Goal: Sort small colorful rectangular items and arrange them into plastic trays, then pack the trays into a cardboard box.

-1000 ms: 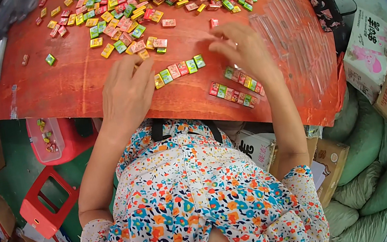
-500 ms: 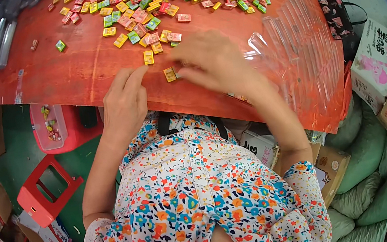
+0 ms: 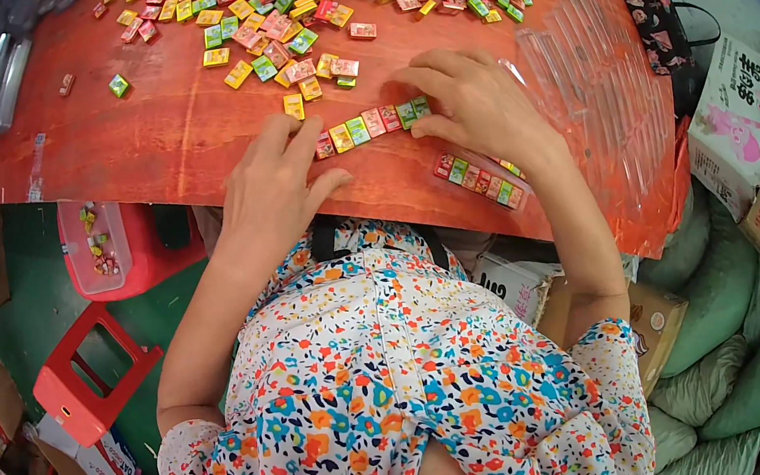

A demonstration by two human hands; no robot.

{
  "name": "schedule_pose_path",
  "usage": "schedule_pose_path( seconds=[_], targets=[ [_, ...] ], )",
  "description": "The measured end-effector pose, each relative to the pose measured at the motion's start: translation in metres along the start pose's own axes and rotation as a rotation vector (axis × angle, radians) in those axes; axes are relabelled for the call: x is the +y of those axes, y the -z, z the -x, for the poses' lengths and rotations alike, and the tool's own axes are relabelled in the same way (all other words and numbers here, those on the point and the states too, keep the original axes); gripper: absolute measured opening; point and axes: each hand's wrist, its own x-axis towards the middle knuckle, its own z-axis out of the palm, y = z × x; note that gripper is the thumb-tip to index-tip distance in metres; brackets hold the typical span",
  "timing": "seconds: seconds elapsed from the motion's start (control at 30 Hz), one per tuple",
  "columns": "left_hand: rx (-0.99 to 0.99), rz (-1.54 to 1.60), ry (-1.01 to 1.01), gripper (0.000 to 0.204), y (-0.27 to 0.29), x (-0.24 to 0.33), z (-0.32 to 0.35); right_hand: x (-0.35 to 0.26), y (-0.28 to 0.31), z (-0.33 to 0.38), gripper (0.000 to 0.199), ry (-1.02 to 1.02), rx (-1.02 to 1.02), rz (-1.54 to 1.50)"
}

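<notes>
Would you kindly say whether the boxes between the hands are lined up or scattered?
Lined up: the small boxes sit side by side, left hand at one end, right hand at the other.

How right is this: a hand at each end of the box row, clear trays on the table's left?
Not left: the head view shows the trays on the right of the table. The left hand and right hand do flank the row.

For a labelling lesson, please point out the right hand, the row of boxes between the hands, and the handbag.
Right hand (image 3: 476, 103): head view, back of the hand.
Row of boxes (image 3: 373, 123): head view, pink middle box.
Handbag (image 3: 649, 33): head view, patterned side.
</notes>
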Motion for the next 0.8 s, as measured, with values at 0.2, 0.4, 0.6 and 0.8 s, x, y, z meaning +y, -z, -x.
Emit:
schedule_pose_path(
  seconds=[0.2,0.4,0.6,0.8],
  targets=[
    [-0.047,-0.013,-0.017,0.048,-0.009,0.008,-0.012,0.000,-0.003,0.006,0.047,-0.030,-0.053,0.002],
    [-0.032,0.030,0.055,0.046,-0.006,0.004,-0.007,0.033,0.022,0.046,0.035,-0.086,0.084,0.074],
    [0.007,0.044,0.037,0.042,-0.008,0.001,-0.006,0.049,0.018,0.079,0.033,-0.105,0.096,0.113],
    [0.001,0.039,0.029,0.043,-0.008,0.002,-0.007,0.062,0.008,0.088,0.023,-0.194,0.227,0.112]
  ],
)
